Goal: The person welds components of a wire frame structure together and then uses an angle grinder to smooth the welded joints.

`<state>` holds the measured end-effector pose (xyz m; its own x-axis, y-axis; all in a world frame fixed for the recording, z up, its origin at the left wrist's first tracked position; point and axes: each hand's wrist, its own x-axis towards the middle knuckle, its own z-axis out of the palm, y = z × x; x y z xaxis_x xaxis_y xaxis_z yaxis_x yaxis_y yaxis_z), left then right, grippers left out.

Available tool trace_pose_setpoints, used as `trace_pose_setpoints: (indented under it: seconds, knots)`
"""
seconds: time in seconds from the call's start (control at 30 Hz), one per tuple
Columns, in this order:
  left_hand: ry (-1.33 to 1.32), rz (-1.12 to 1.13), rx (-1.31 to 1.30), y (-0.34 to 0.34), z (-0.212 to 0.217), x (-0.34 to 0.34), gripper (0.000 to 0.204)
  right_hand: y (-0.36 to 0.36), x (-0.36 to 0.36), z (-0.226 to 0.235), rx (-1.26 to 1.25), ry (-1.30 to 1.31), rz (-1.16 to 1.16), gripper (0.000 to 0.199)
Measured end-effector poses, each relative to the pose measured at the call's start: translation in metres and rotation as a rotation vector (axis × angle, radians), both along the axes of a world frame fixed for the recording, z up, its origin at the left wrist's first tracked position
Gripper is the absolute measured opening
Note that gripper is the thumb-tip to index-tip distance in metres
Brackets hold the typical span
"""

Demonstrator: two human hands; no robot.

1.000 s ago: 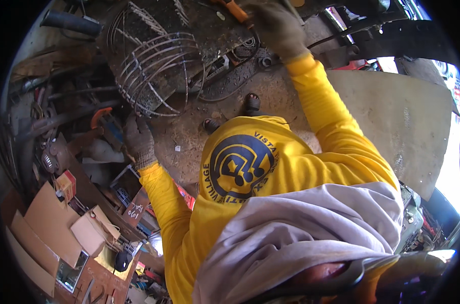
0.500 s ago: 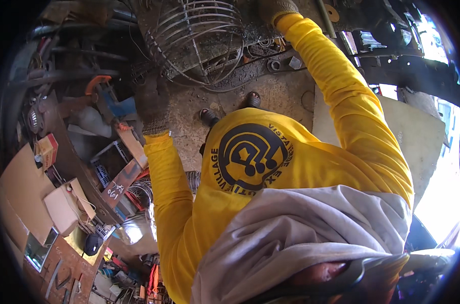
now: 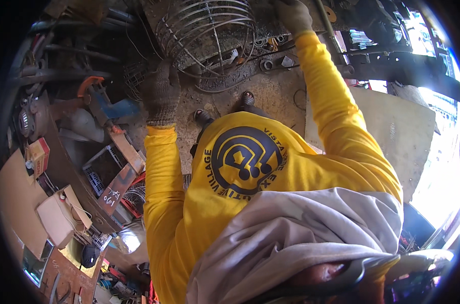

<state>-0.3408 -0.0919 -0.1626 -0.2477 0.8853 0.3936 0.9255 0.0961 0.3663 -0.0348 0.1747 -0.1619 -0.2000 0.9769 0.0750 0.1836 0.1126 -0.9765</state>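
A rounded cage of bent metal rods (image 3: 214, 30) lies at the top middle, on a dark, dirty work surface. My left hand (image 3: 161, 96), in a dark knit glove, is beside the cage's lower left rim. Its fingers blend into the dark background, and whether they touch the rods is unclear. On the cage's other side, over the work surface, my right hand (image 3: 294, 17) wears a brownish glove. Its fingers are partly hidden near the upper edge, so a grip on anything cannot be made out. A long metal bar (image 3: 323, 17) runs just right of it.
A metal ring (image 3: 266, 65) lies below the work surface's edge. An orange and blue tool (image 3: 105, 99), cardboard boxes (image 3: 60, 218) and a plastic crate (image 3: 94, 180) crowd the left. To the right leans a pale flat sheet (image 3: 387, 126). My sandalled feet stand on the bare floor (image 3: 278, 96).
The view has shifted slightly. My left hand shows more clearly below the cage's left rim. My right hand sits a little lower and farther right in the picture.
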Motion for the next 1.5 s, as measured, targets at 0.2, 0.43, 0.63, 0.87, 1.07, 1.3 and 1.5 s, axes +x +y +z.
trace_pose_setpoints:
  seconds: [0.2,0.43,0.63,0.87,1.07,1.3,1.5]
  knots:
    - [-0.016,-0.025,0.004,0.003,-0.016,-0.004,0.025,-0.043,0.01,0.011,0.295,-0.253,0.079,0.025]
    - [0.074,0.052,-0.025,-0.01,-0.01,-0.009,0.032,-0.055,-0.024,0.073,0.891,-0.69,0.544,0.02]
    - [-0.051,0.002,0.067,-0.005,-0.002,-0.011,0.035,-0.052,-0.036,0.09,0.868,-0.704,0.615,0.018]
    - [-0.111,0.071,-0.026,-0.011,0.006,-0.003,0.033,-0.054,-0.041,0.102,0.839,-0.721,0.677,0.018]
    - [-0.108,-0.021,0.037,-0.008,0.003,-0.008,0.03,-0.089,-0.027,0.107,0.589,-0.683,0.562,0.025]
    - [-0.184,-0.079,0.007,-0.001,0.005,-0.015,0.026,-0.102,-0.025,0.077,0.689,-0.683,0.402,0.022]
    - [-0.189,-0.115,-0.027,-0.003,-0.002,-0.02,0.025,-0.108,-0.031,0.066,0.778,-0.749,0.27,0.017]
